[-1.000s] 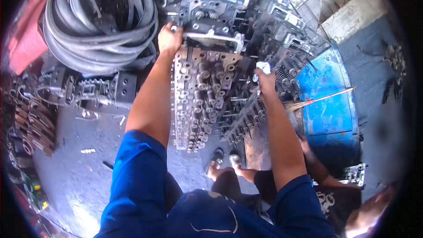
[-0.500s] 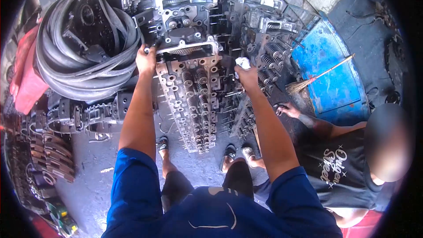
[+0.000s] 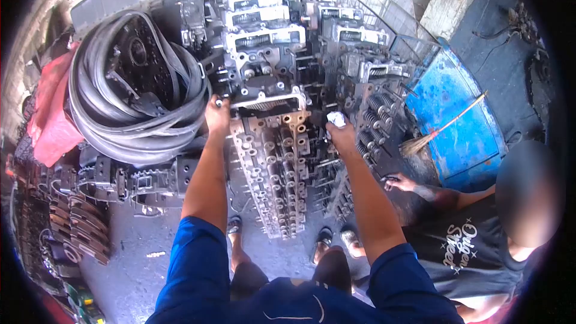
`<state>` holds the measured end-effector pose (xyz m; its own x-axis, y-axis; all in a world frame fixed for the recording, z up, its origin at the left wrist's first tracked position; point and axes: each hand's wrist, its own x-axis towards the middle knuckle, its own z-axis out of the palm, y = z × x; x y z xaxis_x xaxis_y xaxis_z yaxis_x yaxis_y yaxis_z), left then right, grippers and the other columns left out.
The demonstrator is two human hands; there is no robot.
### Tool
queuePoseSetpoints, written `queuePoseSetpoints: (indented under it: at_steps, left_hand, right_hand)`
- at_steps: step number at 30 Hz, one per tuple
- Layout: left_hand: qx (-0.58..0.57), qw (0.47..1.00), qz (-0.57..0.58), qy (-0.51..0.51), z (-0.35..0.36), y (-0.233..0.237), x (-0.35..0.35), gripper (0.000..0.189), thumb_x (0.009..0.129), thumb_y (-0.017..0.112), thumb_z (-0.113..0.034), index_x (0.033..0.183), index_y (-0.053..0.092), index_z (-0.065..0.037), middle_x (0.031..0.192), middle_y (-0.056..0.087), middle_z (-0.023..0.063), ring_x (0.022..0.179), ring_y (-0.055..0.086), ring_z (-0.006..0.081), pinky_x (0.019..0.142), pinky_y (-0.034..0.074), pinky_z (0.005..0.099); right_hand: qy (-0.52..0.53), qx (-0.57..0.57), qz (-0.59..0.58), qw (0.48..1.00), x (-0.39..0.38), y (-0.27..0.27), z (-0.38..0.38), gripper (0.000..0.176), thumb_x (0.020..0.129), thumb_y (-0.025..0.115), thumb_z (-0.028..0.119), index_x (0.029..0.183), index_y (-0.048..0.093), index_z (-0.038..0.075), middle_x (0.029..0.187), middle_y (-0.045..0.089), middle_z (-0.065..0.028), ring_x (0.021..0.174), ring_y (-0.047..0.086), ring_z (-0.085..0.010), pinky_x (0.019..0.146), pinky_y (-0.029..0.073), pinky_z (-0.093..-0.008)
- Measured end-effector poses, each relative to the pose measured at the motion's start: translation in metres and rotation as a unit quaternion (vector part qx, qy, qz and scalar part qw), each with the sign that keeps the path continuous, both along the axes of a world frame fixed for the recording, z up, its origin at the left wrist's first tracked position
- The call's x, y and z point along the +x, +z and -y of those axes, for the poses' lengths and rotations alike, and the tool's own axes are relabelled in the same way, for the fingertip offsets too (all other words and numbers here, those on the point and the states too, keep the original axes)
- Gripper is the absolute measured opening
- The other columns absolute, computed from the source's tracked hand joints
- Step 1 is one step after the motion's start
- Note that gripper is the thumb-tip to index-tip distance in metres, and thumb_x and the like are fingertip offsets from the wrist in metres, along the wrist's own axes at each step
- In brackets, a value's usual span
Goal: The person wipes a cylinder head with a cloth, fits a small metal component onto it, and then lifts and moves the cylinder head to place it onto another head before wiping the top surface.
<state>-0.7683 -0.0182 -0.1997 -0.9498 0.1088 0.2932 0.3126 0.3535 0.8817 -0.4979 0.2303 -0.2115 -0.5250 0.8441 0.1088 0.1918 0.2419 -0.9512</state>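
Observation:
A long engine cylinder head (image 3: 273,171) with rows of valve gear stands in front of me, narrowing towards the floor. My left hand (image 3: 218,115) is closed at the left end of its upper edge, beside a pale metal frame (image 3: 270,101); the fingertips are partly hidden. Past the right end of that frame, my right hand (image 3: 342,136) is closed around a crumpled white rag (image 3: 336,119). To the right of this hand leans another cylinder head (image 3: 378,111) with dark valve springs.
More cylinder heads (image 3: 258,3) stand in rows behind. Left lie a coiled black hose (image 3: 90,96), red cloth (image 3: 57,114) and rusty brake shoes (image 3: 78,228). Right are a blue panel (image 3: 459,126), a straw broom (image 3: 420,143) and a person in a dark shirt (image 3: 480,246), one hand reaching in.
My view has tilted up, so everything sits lower in the picture. Both hands keep their places at the cylinder head; the right still has the rag.

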Motion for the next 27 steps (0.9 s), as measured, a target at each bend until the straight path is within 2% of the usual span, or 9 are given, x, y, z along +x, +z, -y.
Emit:
queuePoseSetpoints:
  at_steps: [2,3,9,13,16,19,21,25,27]
  left_hand:
    - [-0.025,1.0,-0.007,-0.003,0.001,0.018,0.014,0.036,0.082,0.06,-0.025,0.107,0.06,0.001,0.108,0.062,0.0285,0.105,0.059,0.042,0.09,0.044,0.0451]
    - [-0.024,1.0,-0.018,0.002,0.001,0.016,0.014,0.041,0.082,0.059,-0.026,0.112,0.06,0.002,0.111,0.061,0.0286,0.108,0.058,0.0417,0.093,0.044,0.0436]
    - [-0.001,0.999,0.026,-0.019,-0.005,-0.001,-0.013,0.051,0.083,0.057,-0.032,0.12,0.058,0.003,0.119,0.059,0.0293,0.115,0.055,0.0405,0.1,0.041,0.042]
    - [-0.031,0.999,0.013,-0.012,0.002,0.018,0.005,0.053,0.082,0.059,-0.033,0.12,0.058,0.004,0.111,0.063,0.0289,0.109,0.058,0.0412,0.094,0.044,0.0436]
    - [0.063,0.998,-0.005,-0.023,0.01,-0.02,-0.027,0.06,0.082,0.063,-0.034,0.125,0.053,0.007,0.111,0.064,0.0267,0.103,0.064,0.0346,0.089,0.048,0.0393]
    - [-0.036,0.995,-0.084,0.029,0.044,0.02,0.061,0.062,0.083,0.064,-0.03,0.13,0.05,0.007,0.115,0.063,0.0242,0.1,0.063,0.0248,0.086,0.049,0.0351]
    - [0.039,0.999,0.023,-0.029,0.066,0.014,0.079,0.06,0.086,0.062,-0.028,0.134,0.047,0.005,0.111,0.063,0.02,0.096,0.059,0.0188,0.08,0.049,0.0317]
    - [0.114,0.993,0.014,-0.015,0.093,0.042,0.151,0.057,0.088,0.062,-0.023,0.136,0.045,0.003,0.101,0.063,0.0122,0.079,0.058,0.019,0.07,0.049,0.0309]
    - [0.139,0.986,0.074,-0.059,0.111,0.043,0.174,0.056,0.087,0.063,-0.022,0.135,0.045,0.003,0.102,0.063,0.0114,0.075,0.058,0.0191,0.067,0.049,0.0301]
  right_hand:
    - [0.002,0.014,0.027,1.0,-0.001,0.006,0.001,0.05,0.07,0.07,0.03,0.112,0.066,0.003,0.096,0.071,-0.0164,0.09,0.068,-0.0279,0.081,0.051,-0.0371]
    - [-0.014,0.031,0.05,0.998,0.001,0.013,0.006,0.042,0.074,0.069,0.018,0.113,0.064,0.0,0.096,0.07,-0.0088,0.086,0.065,-0.0184,0.077,0.05,-0.0334]
    - [-0.005,-0.021,-0.036,0.999,0.0,0.011,0.008,0.044,0.072,0.07,0.026,0.109,0.067,0.002,0.095,0.07,-0.0157,0.085,0.068,-0.0249,0.074,0.052,-0.0365]
    - [-0.027,0.016,-0.054,0.998,0.002,0.013,0.014,0.035,0.074,0.072,0.024,0.101,0.069,0.001,0.074,0.068,-0.0108,0.059,0.064,-0.0192,0.056,0.051,-0.0339]
    - [0.017,-0.009,-0.021,1.0,0.032,0.024,0.031,0.037,0.075,0.069,0.02,0.107,0.066,0.002,0.086,0.069,-0.0084,0.073,0.065,-0.0179,0.063,0.051,-0.0334]
    - [-0.001,0.025,-0.05,0.998,0.054,-0.001,0.033,0.034,0.076,0.071,0.016,0.106,0.066,0.002,0.088,0.07,-0.0066,0.076,0.065,-0.0164,0.067,0.05,-0.033]
    - [0.047,0.014,-0.081,0.995,0.09,0.008,0.059,0.033,0.076,0.071,0.016,0.106,0.066,0.003,0.09,0.07,-0.0084,0.079,0.065,-0.0176,0.071,0.051,-0.0338]
    - [-0.009,0.116,-0.083,0.99,0.133,0.019,0.093,0.036,0.076,0.071,0.017,0.108,0.064,0.002,0.088,0.069,-0.0118,0.081,0.066,-0.0226,0.075,0.051,-0.0362]
    - [0.014,0.012,-0.032,0.999,0.149,0.014,0.094,0.04,0.074,0.072,0.019,0.11,0.063,0.002,0.089,0.068,-0.016,0.084,0.067,-0.0283,0.077,0.051,-0.0384]
